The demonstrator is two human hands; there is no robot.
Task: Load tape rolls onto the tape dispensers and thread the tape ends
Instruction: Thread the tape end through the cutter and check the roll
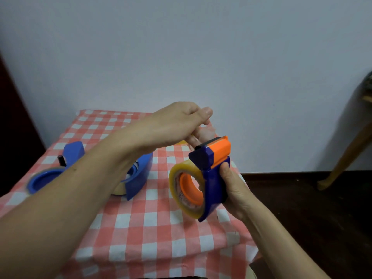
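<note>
The right hand (231, 188) wraps the handle of the dispenser (211, 178), held above the table's (153, 228) right edge, with the roll (174, 191) seated on its orange hub. The left hand (177, 125) reaches across, thumb and forefinger pinched by the cutter (213, 141), seemingly on the tape end (192, 135), a faint yellowish edge. That film is likely light, limp and sticky, prone to folding on itself. It is best held by its corners, clear of the teeth. A second dispenser (141, 172) lies under the left forearm. A third (74, 152) lies farther left by a blue-cored roll (43, 180).
</note>
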